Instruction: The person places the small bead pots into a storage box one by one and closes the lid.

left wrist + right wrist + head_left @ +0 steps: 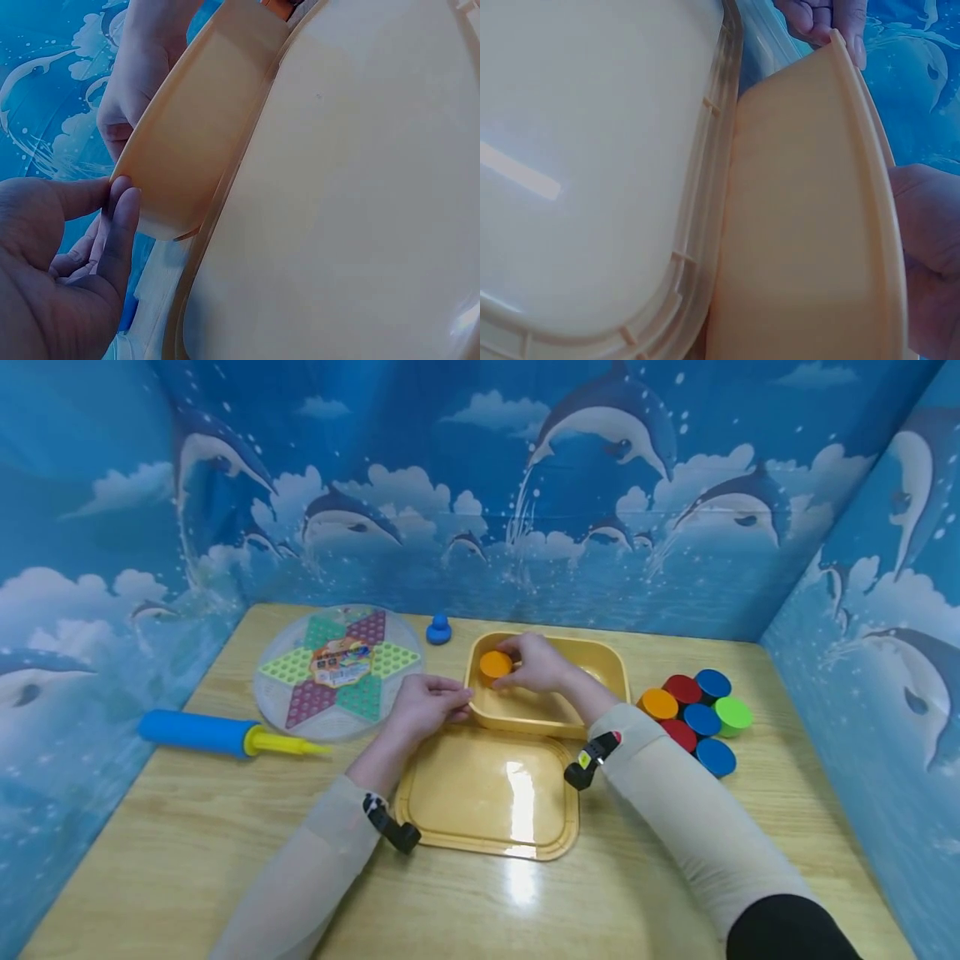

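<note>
Bench: pale wood-grain top (180, 835) before me
Left: Chinese checkers board (341, 668), blue-and-yellow hand pump (217, 735)
Back edge: small blue knobbed piece (438, 631)
Middle: yellow tub (517, 727), flat yellow lid (465, 793) nearer me
Right: clustered colour-topped cylinders (702, 720)

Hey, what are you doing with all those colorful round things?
A person's right hand is holding an orange-topped round piece inside a yellow plastic box. Their left hand pinches the box's rim near a front corner. The box is open, and its lid lies on the table in front of it. Seven more round pieces, with red, blue, orange and green tops, sit together on the table to the right of the box.
</note>
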Demonstrator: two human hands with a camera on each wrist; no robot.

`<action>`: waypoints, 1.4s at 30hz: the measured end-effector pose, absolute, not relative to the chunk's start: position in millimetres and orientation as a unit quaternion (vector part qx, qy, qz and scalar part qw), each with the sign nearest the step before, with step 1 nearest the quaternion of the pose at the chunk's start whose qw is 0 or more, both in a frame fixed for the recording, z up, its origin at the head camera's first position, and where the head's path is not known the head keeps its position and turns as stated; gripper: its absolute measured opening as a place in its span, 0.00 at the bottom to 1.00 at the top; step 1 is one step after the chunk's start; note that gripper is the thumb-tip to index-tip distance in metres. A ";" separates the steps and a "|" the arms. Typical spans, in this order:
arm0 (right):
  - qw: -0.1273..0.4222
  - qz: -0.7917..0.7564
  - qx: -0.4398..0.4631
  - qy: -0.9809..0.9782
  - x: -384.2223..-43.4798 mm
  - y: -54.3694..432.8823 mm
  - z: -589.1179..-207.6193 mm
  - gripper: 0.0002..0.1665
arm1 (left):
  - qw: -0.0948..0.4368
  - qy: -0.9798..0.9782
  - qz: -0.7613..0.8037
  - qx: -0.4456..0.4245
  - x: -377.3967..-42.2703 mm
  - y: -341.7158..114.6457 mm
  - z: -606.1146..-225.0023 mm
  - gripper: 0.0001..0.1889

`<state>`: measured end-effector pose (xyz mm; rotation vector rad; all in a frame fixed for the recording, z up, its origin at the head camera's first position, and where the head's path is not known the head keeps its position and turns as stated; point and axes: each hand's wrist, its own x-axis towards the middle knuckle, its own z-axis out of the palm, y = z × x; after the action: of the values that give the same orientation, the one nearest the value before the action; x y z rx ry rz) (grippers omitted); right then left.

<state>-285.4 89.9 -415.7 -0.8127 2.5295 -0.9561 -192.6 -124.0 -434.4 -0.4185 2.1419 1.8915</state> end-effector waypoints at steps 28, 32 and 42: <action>0.154 -0.373 -0.282 0.870 -241.6 165.4 -370.5 0.42 | 0.123 0.729 0.656 -0.151 -191.6 -124.6 -430.3 0.11; 0.146 -0.375 -0.277 0.872 -226.7 180.4 -363.1 0.40 | 0.121 0.723 0.665 -0.144 -190.5 -124.8 -430.5 0.11; 0.117 -0.372 -0.237 0.890 -195.4 219.9 -350.8 0.38 | 0.128 0.720 0.667 -0.142 -190.1 -122.1 -429.4 0.11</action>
<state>-195.4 219.9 -350.8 -0.6935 2.6042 -1.0889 -190.1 -122.1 -429.4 -0.4125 2.0953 1.9395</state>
